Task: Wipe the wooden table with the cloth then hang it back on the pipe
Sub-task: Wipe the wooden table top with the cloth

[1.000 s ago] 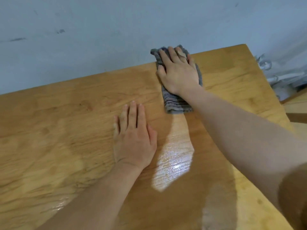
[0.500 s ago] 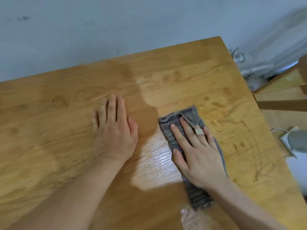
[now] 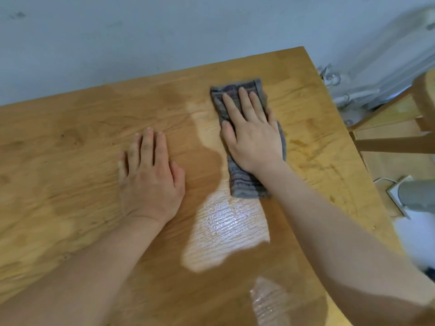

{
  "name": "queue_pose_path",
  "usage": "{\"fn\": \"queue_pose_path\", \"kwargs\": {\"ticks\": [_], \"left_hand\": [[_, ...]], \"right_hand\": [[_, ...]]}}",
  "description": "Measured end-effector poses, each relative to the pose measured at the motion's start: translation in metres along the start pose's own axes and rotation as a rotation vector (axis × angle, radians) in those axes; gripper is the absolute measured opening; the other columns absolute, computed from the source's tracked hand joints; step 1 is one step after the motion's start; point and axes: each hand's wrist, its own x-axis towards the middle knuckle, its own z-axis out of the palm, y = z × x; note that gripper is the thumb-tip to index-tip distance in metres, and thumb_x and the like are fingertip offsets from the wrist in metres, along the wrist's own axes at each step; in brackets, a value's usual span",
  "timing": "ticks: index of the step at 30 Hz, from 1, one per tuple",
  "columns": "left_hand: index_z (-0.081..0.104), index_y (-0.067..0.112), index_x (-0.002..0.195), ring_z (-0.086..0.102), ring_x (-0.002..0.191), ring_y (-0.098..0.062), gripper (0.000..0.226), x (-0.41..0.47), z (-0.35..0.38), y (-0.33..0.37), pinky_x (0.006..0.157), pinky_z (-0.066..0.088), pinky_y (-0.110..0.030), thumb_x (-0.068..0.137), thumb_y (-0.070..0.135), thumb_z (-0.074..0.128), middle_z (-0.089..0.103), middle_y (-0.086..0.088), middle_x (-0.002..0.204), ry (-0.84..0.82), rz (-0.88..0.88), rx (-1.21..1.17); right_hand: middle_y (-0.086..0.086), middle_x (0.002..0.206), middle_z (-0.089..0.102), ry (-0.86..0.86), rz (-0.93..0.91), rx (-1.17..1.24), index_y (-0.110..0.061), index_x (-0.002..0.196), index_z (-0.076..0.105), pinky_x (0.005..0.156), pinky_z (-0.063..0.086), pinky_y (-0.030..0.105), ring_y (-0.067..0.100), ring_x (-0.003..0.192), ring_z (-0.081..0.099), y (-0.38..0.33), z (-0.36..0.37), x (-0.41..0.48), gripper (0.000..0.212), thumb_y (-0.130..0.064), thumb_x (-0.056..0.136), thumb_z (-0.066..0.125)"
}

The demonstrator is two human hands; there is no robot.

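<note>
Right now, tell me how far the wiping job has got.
Done: a wet streak shines below the cloth. In hand: the right hand presses it flat on the table; the left hand rests alongside. Left: brown marks near the right edge, then hanging the cloth up.

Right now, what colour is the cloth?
Grey, with faint darker stripes; the cloth shows best in the head view.

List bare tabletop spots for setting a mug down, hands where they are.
Widest: table left of the left hand, out to the frame edge. Also the far strip along the wall, and a narrower band from the cloth to the right edge. The near middle, below the cloth, is bare but looks wet. Crowded: the gap between left hand and cloth.
</note>
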Motion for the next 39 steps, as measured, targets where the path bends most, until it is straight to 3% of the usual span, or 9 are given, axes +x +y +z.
{"fn": "queue_pose_path", "kwargs": {"ticks": [4,7,16,20,23,29,34,39], "left_hand": [[0.03,0.011,0.147,0.018,0.143,-0.03,0.062,0.003,-0.002,-0.001,0.116,0.013,-0.051,0.09,0.036,0.029,0.025,-0.012,0.156,0.003,-0.002,-0.013],[0.031,0.013,0.147,0.019,0.143,-0.033,0.061,0.001,-0.001,-0.001,0.116,0.013,-0.053,0.09,0.035,0.029,0.025,-0.013,0.156,-0.006,0.017,-0.019],[0.02,0.021,0.151,0.011,0.146,-0.029,0.062,0.002,-0.002,-0.001,0.117,0.007,-0.05,0.091,0.04,0.019,0.019,-0.007,0.159,-0.027,0.027,0.002],[0.022,0.022,0.15,0.012,0.146,-0.027,0.061,0.005,-0.001,-0.002,0.118,0.008,-0.049,0.092,0.04,0.02,0.019,-0.006,0.158,-0.026,0.02,0.008],[0.028,0.02,0.148,0.017,0.145,-0.027,0.06,0.002,-0.001,-0.002,0.117,0.013,-0.05,0.091,0.037,0.024,0.024,-0.006,0.157,-0.014,0.019,-0.006],[0.038,0.019,0.143,0.021,0.143,-0.026,0.055,0.003,0.0,-0.003,0.116,0.016,-0.05,0.09,0.032,0.03,0.032,-0.005,0.154,0.035,0.004,-0.077],[0.043,0.017,0.14,0.022,0.143,-0.026,0.048,0.003,0.002,-0.005,0.117,0.013,-0.048,0.093,0.024,0.038,0.035,-0.007,0.152,0.087,0.008,-0.139],[0.042,0.017,0.139,0.023,0.142,-0.028,0.048,0.002,0.005,-0.006,0.116,0.015,-0.05,0.091,0.023,0.039,0.033,-0.008,0.152,0.097,0.034,-0.121]], "right_hand": [[0.007,0.162,0.015,-0.079,-0.073,-0.043,-0.032,0.153,0.02,0.118,0.014,0.048,0.024,0.149,0.012,0.008,-0.004,-0.107,0.054,-0.044,0.101,0.026],[0.006,0.162,0.011,-0.146,-0.093,-0.065,-0.034,0.153,0.017,0.118,0.013,0.048,0.024,0.15,0.008,0.013,-0.005,-0.128,0.055,-0.045,0.1,0.026],[0.005,0.163,0.009,-0.082,-0.026,-0.013,-0.038,0.152,0.016,0.118,0.005,0.049,0.023,0.149,0.005,-0.018,-0.005,0.084,0.056,-0.048,0.097,0.022],[0.007,0.162,0.014,-0.068,0.004,0.014,-0.034,0.151,0.022,0.118,0.003,0.051,0.026,0.149,0.009,-0.033,0.0,0.118,0.055,-0.047,0.098,0.02],[0.008,0.162,0.013,-0.05,-0.081,0.006,-0.034,0.152,0.021,0.118,0.005,0.051,0.027,0.149,0.01,-0.048,0.007,0.075,0.055,-0.048,0.099,0.022],[0.005,0.16,0.021,-0.089,-0.271,0.032,-0.035,0.15,0.029,0.119,0.013,0.047,0.022,0.149,0.013,-0.043,0.008,-0.102,0.052,-0.047,0.1,0.03],[0.0,0.161,0.02,-0.07,-0.085,-0.009,-0.034,0.151,0.026,0.118,0.016,0.047,0.019,0.149,0.014,0.008,0.001,-0.121,0.056,-0.048,0.097,0.032],[0.004,0.163,0.008,-0.018,0.186,0.025,-0.03,0.154,0.017,0.119,0.002,0.048,0.023,0.15,0.003,-0.015,0.006,-0.078,0.058,-0.046,0.099,0.023]]}}
